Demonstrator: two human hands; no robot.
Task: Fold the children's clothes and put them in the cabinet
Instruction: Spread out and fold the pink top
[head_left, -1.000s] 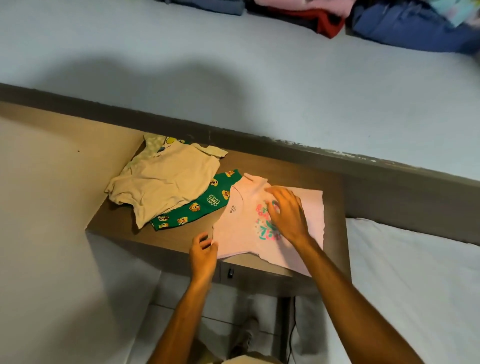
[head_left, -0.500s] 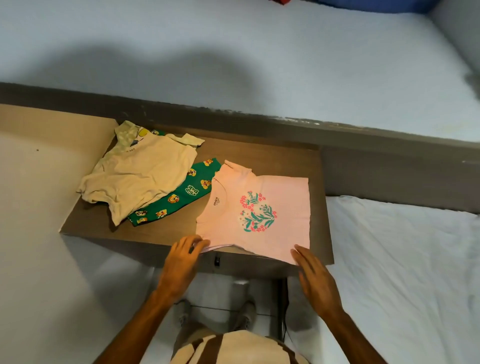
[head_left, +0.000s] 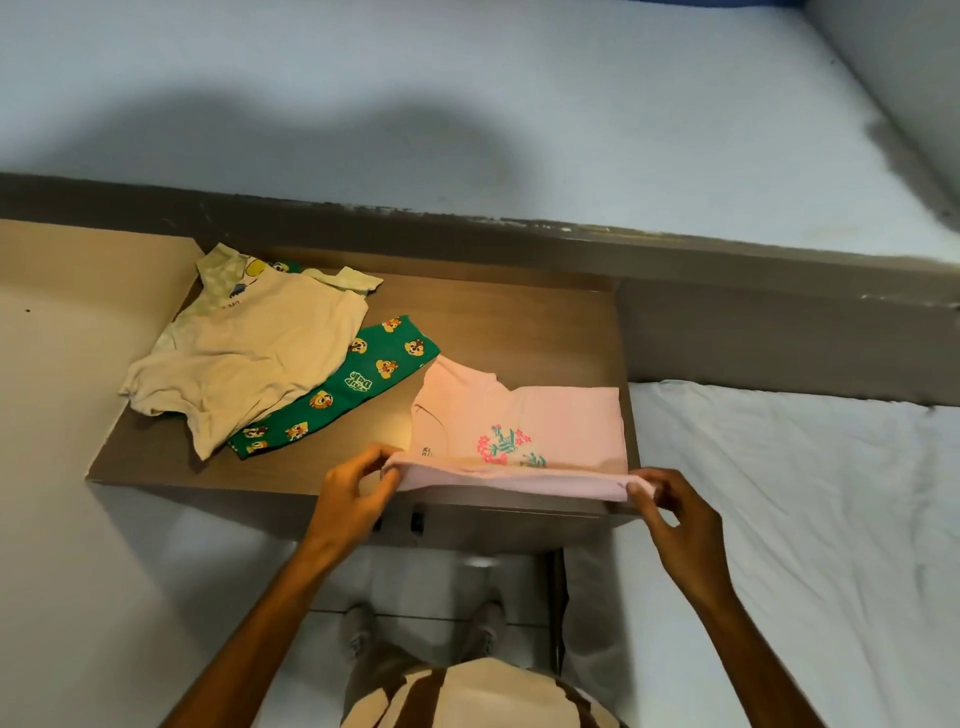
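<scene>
Up close, your left hand (head_left: 349, 499) pinched the near left corner of the pink shirt (head_left: 524, 431), thumb and fingers curled onto the cloth. Your right hand (head_left: 675, 514) pinched the near right corner the same way, fingers bent round the edge. Near edge of shirt lifted off the surface and rolled back toward the far side; rest of shirt lay flat on the right part of the wooden cabinet top (head_left: 498, 327). Flower print in pink and green partly covered by the raised edge. Small dark label at the collar, too small to read. Left of the pink shirt, apart from it: green patterned garment (head_left: 374, 384) with cartoon animal faces and white lettering, not legible. Cream shirt (head_left: 249, 358) lay over its left part; small dark writing near the collar, unreadable. White bedding (head_left: 810, 519) lay just right of the cabinet.
</scene>
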